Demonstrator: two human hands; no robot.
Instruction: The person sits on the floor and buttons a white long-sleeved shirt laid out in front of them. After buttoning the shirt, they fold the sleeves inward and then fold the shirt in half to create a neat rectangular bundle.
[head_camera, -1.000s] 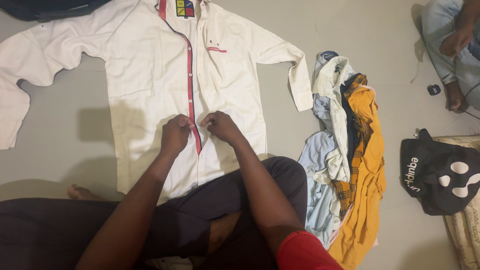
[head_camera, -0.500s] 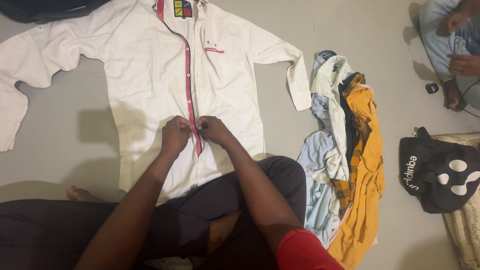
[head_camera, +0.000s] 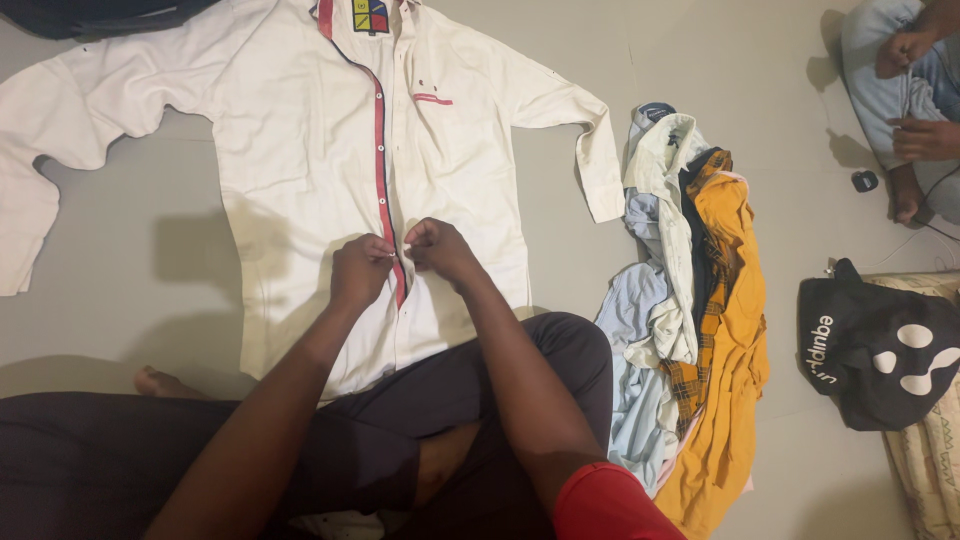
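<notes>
A white shirt (head_camera: 300, 150) lies flat on the floor (head_camera: 120, 280), front up, sleeves spread to both sides, its lower hem against the person's crossed legs. A red placket (head_camera: 380, 150) runs down its middle. The left hand (head_camera: 360, 270) and right hand (head_camera: 437, 248) meet at the lower part of that strip, fingers curled tight and pinching the cloth edges on either side of it, knuckles almost touching; what lies between the fingertips is too small to tell. Just right of the shirt's sleeve cuff sits a heap of clothes (head_camera: 700, 300), pale blue, white, checked and yellow pieces tangled together. Further right a black bag (head_camera: 880, 350) rests on the floor. In the top right corner another person (head_camera: 900, 90) sits in light jeans, hands near their knees
</notes>
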